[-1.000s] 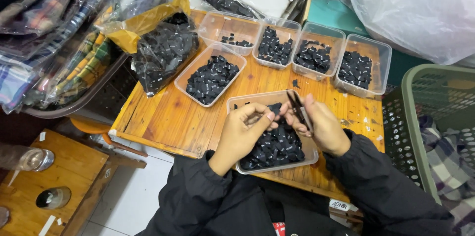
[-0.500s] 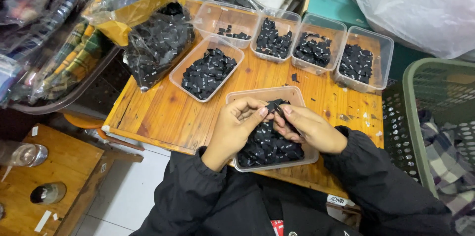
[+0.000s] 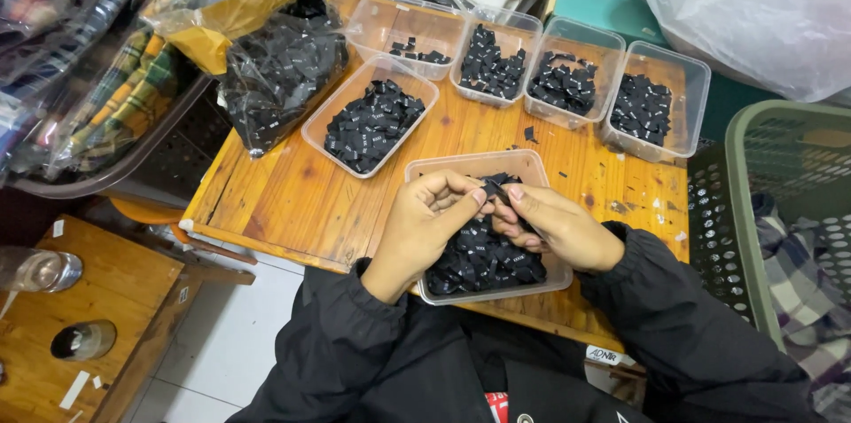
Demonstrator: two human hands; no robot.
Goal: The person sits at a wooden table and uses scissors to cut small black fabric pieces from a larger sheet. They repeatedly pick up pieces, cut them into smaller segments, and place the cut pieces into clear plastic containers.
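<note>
Pinching: both hands (image 3: 496,219) — left hand (image 3: 432,221), right hand (image 3: 554,226) — grasp one black label (image 3: 496,193) between fingertips
Label: above the tub (image 3: 461,163) of labels

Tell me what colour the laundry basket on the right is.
The laundry basket is green, seen in the head view.

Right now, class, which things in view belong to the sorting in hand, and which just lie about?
In use: left hand and right hand pinching a black label; near tub of labels; five other label tubs; plastic bag of labels.

Lying about: green basket; plaid cloth; glass jar.
</note>
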